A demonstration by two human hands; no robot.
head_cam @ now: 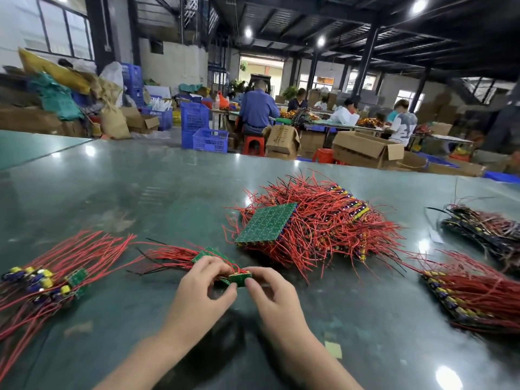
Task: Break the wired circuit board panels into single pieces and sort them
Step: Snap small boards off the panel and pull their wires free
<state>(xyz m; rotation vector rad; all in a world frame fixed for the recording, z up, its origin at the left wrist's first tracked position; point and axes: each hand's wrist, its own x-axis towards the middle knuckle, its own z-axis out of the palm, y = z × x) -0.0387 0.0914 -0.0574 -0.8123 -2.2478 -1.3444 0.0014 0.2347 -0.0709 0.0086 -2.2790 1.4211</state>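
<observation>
Head view: left hand (201, 285) and right hand (271, 291) both pinch a short green board strip (239, 278) low over the dark green table (112, 192), thumb and fingertips clamped on its two ends, so the strip sits between the hands with its red wires (168, 253) trailing away to the left. Sorted single pieces (45, 280) lie at far left; a wired panel heap (309, 220), with one green panel (266, 222) topmost, lies just beyond the hands; more wired strips (472, 294) lie at right.
</observation>
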